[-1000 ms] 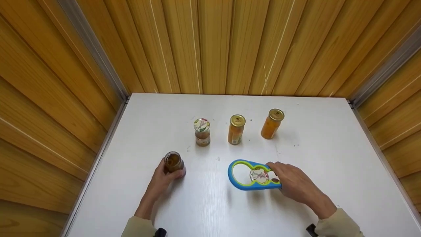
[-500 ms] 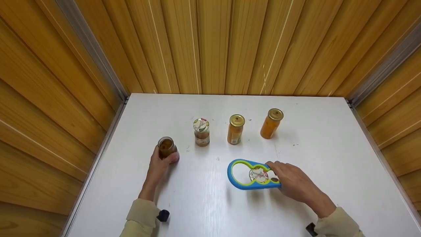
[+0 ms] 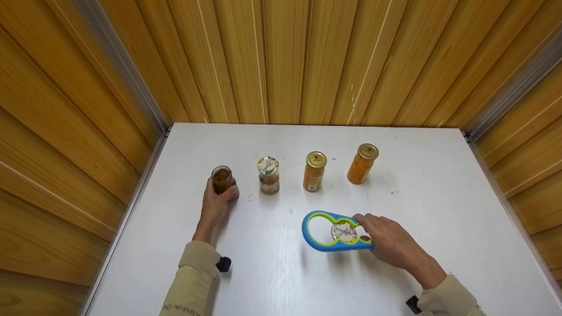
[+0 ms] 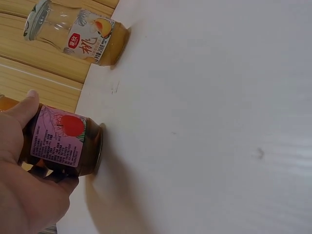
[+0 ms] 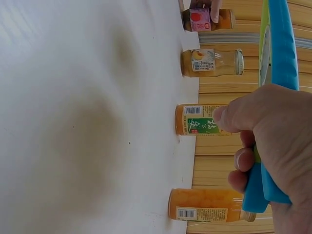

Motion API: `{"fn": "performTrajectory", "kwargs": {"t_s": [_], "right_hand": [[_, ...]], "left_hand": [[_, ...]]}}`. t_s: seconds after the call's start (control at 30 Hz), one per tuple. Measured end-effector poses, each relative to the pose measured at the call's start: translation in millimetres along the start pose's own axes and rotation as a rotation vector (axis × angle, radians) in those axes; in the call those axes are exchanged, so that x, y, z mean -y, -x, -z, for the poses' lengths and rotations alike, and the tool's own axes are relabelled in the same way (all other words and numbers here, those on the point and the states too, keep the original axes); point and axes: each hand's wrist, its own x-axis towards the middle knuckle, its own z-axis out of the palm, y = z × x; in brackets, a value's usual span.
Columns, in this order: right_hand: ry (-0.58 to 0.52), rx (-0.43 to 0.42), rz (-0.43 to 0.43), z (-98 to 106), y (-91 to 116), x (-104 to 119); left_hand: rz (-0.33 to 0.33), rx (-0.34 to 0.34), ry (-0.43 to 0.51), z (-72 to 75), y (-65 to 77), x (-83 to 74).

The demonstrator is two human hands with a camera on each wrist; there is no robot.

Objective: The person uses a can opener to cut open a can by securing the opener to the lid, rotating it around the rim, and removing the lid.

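My left hand (image 3: 214, 202) grips an open glass jar (image 3: 222, 175) of dark contents at the table's left side. Its pink label (image 4: 58, 136) shows a red fruit, and its base is on or very near the tabletop. Beside it, to the right, stands a lidded peach jar (image 3: 268, 176). Above the table at right, my right hand (image 3: 390, 240) holds a blue and green jar opener (image 3: 314, 245) by its narrow end. A patterned jar lid (image 3: 344, 232) sits in the opener's middle opening. In the right wrist view, the fingers curl round the blue handle (image 5: 282, 44).
Two gold-lidded jars with orange contents stand further right: one near the middle (image 3: 314, 173), another (image 3: 362, 164) behind and right of it. The white table (image 3: 272, 263) ends at wood-patterned walls (image 3: 285, 61) at the back and sides.
My left hand has carried the open jar away from me and slightly left, level with the peach jar. The right hand and opener have hardly moved.
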Motion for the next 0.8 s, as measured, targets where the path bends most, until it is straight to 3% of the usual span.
{"fn": "performTrajectory", "kwargs": {"t_s": [0.37,0.5,0.8], "right_hand": [[-0.011,0.011,-0.021,1.2,-3.7,1.0],[-0.015,0.004,-0.016,1.2,-3.4,0.8],[-0.007,-0.041,0.024,2.1,-9.1,0.5]], "left_hand": [[0.015,-0.057,-0.021,-10.5,-25.3,-5.5],[-0.017,-0.097,-0.036,-13.9,-33.5,-3.1],[-0.045,-0.175,-0.099,-16.7,-38.0,-5.4]]}}
